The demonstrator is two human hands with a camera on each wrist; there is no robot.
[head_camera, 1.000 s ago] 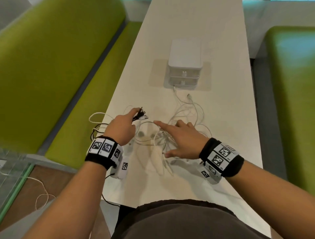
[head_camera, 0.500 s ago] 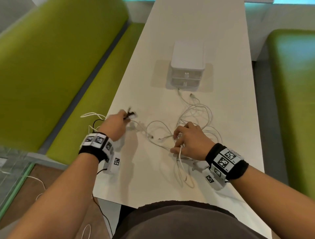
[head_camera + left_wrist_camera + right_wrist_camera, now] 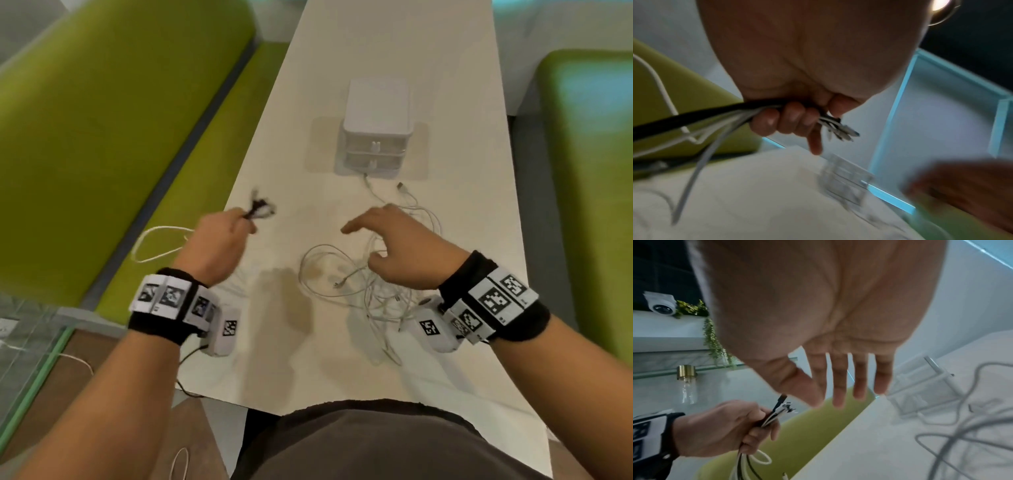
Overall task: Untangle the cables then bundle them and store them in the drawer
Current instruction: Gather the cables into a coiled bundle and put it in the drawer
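Note:
My left hand point(image 3: 219, 240) grips a bunch of black and white cable ends point(image 3: 258, 209) above the table's left edge; their plugs point(image 3: 840, 130) stick out past my fingers point(image 3: 789, 119). Loops of those cables point(image 3: 157, 241) hang off the table over the green bench. My right hand point(image 3: 394, 246) hovers flat and empty, fingers point(image 3: 839, 379) spread, over a tangle of white cables point(image 3: 373, 284) on the table. The left hand point(image 3: 721, 430) shows in the right wrist view with the cable ends point(image 3: 780, 410). A small white drawer unit point(image 3: 375, 133) stands farther back, its drawers closed.
The narrow white table point(image 3: 359, 61) runs away from me between green benches, one on the left point(image 3: 102, 113) and one on the right point(image 3: 589, 171). Two white cable ends point(image 3: 383, 190) lie just before the drawer unit. A glass panel point(image 3: 27, 346) is at lower left.
My right hand has let go of the white tangle, opened and lifted above it. My left hand has risen and moved forward with the cable ends still in its grip.

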